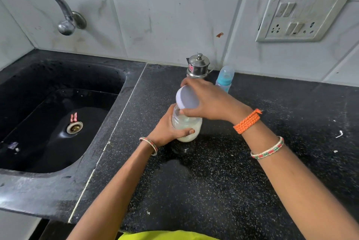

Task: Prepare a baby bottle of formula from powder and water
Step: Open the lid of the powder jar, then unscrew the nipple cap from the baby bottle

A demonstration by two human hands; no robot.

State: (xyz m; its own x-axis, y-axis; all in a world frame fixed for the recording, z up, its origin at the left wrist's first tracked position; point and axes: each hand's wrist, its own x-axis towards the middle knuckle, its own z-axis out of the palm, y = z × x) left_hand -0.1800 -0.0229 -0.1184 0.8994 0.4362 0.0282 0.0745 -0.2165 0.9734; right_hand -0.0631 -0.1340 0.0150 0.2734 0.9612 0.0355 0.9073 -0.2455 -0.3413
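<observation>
A clear jar of whitish powder (187, 130) is held just above the black counter (213, 181), gripped round its body by my left hand (168, 128). My right hand (207, 100) holds the jar's white lid (186, 97), tilted over the jar's mouth with its rim at the opening. A baby bottle (225, 78) with a blue collar and clear cap stands upright behind my right hand, near the wall.
A small steel pot with a lid (198, 67) stands at the back next to the baby bottle. A black sink (56, 115) with a drain lies to the left under a wall tap (64, 14). A switch and socket plate (303, 16) is on the tiled wall.
</observation>
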